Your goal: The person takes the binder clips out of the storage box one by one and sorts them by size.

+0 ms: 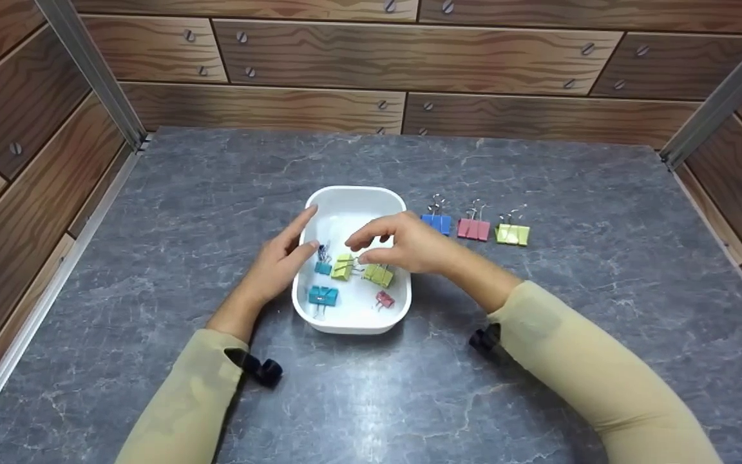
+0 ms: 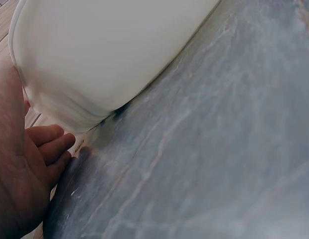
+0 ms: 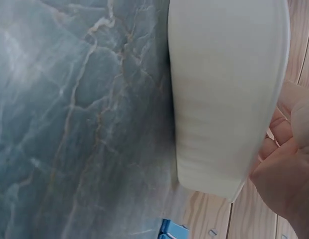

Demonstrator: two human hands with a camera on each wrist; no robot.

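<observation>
A white plastic tub [image 1: 351, 325] stands on the table. My left hand [image 1: 275, 264] rests at its left side, thumb and forefinger straight and reaching over the rim; the other fingers bend loosely beside the outer wall in the left wrist view. My right hand [image 1: 413, 245] arches over the tub, thumb and fingertips apart above a yellow-green binder clip [image 1: 342, 266]. Close under this hand lies another yellow-green binder clip [image 1: 379, 276]. Also inside are a small teal clip [image 1: 323, 267], a larger teal clip [image 1: 323, 295], a small pink clip [image 1: 385, 299] and a dark blue clip [image 1: 321, 252], partly hidden.
Right of the tub, a blue binder clip [image 1: 437, 224], a pink binder clip [image 1: 473, 229] and a yellow-green binder clip [image 1: 513, 234] stand in a row on the grey marbled table [image 1: 371, 399]. Wood-patterned walls [image 1: 409, 58] enclose the back and sides.
</observation>
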